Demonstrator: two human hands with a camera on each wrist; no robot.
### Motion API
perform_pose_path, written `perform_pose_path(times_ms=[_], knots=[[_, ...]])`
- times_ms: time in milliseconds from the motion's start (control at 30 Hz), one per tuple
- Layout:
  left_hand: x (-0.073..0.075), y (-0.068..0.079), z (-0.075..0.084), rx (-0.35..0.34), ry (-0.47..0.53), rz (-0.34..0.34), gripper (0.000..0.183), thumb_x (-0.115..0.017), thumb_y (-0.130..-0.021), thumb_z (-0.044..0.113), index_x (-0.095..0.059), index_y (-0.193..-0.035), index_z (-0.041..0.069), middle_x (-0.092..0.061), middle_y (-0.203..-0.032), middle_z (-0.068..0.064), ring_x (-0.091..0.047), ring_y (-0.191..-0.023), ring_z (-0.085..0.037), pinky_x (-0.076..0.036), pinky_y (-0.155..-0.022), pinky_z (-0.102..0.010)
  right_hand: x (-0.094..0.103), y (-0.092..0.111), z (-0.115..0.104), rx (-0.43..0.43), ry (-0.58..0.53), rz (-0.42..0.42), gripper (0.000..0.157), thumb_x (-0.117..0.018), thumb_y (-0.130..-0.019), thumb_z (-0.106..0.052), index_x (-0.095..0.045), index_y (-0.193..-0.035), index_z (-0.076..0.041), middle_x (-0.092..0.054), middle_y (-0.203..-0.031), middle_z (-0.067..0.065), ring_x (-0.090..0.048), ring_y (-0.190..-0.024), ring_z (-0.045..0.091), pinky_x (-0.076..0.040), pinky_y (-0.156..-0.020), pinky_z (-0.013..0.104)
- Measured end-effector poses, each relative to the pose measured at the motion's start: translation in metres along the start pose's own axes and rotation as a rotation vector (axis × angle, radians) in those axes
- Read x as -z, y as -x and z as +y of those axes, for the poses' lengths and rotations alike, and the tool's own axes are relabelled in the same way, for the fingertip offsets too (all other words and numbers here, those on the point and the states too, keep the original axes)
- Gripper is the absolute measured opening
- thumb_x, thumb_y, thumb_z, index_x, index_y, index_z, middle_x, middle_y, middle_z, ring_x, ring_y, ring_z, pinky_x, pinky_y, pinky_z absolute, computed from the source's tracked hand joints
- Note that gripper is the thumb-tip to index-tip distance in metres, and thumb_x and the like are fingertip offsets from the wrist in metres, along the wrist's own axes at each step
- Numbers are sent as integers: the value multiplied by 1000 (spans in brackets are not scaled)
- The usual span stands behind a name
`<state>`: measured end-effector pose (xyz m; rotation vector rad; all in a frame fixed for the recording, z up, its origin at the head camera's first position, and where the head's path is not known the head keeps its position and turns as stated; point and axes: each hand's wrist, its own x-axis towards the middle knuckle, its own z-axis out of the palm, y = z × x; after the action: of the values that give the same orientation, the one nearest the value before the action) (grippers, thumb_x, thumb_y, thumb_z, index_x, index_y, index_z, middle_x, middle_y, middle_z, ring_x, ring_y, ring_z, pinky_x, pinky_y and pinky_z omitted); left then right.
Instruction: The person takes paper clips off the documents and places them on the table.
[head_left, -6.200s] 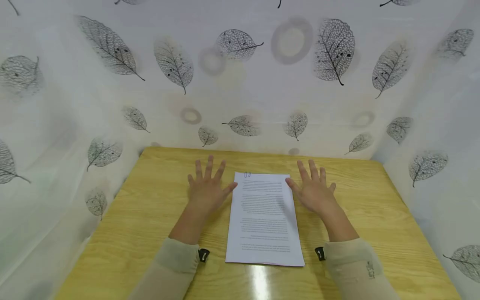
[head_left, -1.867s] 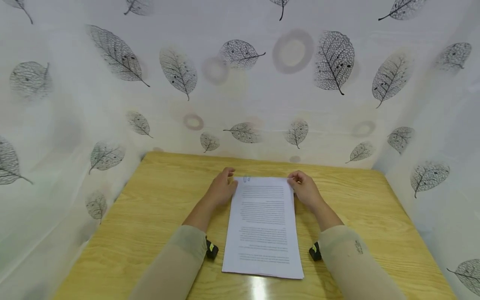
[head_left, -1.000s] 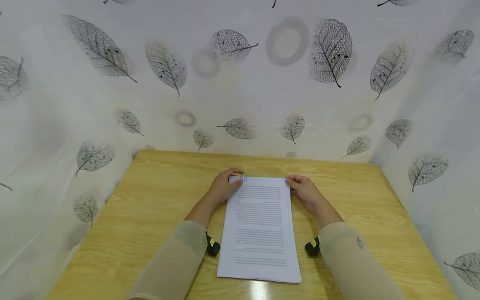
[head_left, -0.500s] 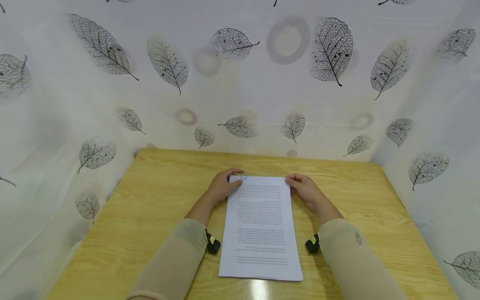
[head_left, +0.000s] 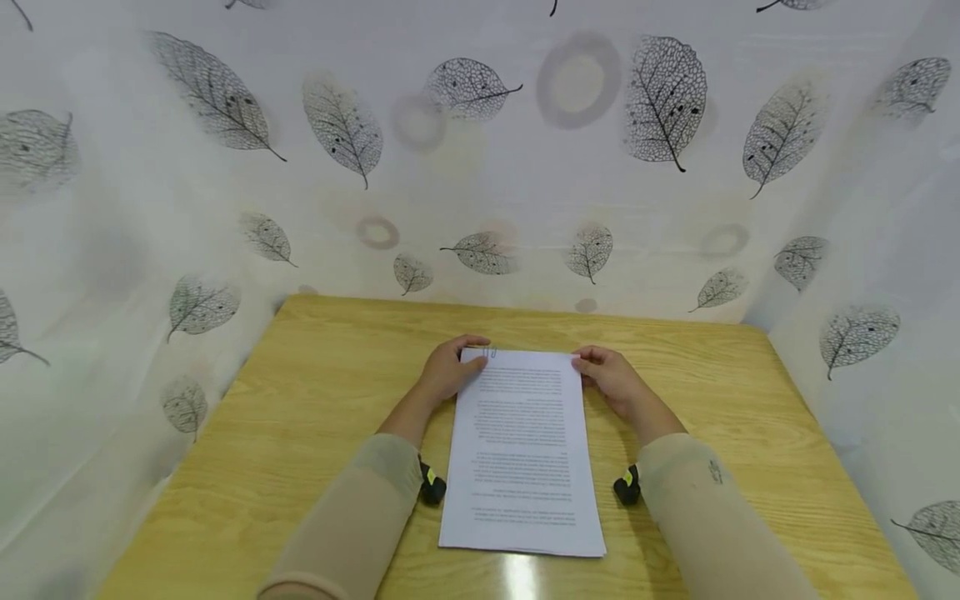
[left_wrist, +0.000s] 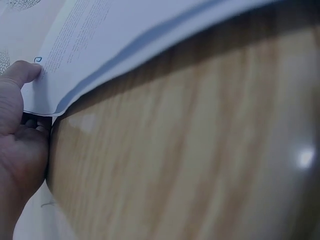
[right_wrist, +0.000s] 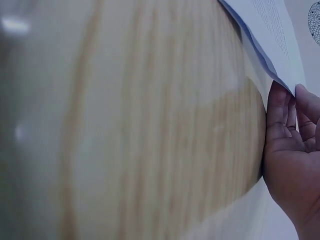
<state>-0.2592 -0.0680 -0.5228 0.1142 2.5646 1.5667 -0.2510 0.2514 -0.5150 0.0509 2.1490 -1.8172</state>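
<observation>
Head view: papers point(head_left: 525, 467) between hands point(head_left: 444, 371) point(head_left: 613, 382)

From above, your head view faces forward-down over the wood-grain table point(head_left: 315, 392); your wrist views face it close up, tilted; all share printed sheets point(head_left: 522, 458).

between the left hand point(head_left: 446, 372) and right hand point(head_left: 611, 380), whose fingers the papers point(head_left: 522, 454) partly hide, the print point(head_left: 521, 423) is illegibly small.
</observation>
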Motion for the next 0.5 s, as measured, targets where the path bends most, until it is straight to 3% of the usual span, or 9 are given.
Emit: perform_pose_path(times_ms=[500], knots=[[-2, 1, -1, -21, -37, 45, 32, -80, -98, 24, -78, -130, 22, -70, -150, -9, -57, -149, -34, -43, -128, -50, 0, 0, 1, 19, 21, -2, 27, -58, -112, -10, -61, -130, 10, -70, -99, -10, -65, -91, 5, -57, -81, 20]])
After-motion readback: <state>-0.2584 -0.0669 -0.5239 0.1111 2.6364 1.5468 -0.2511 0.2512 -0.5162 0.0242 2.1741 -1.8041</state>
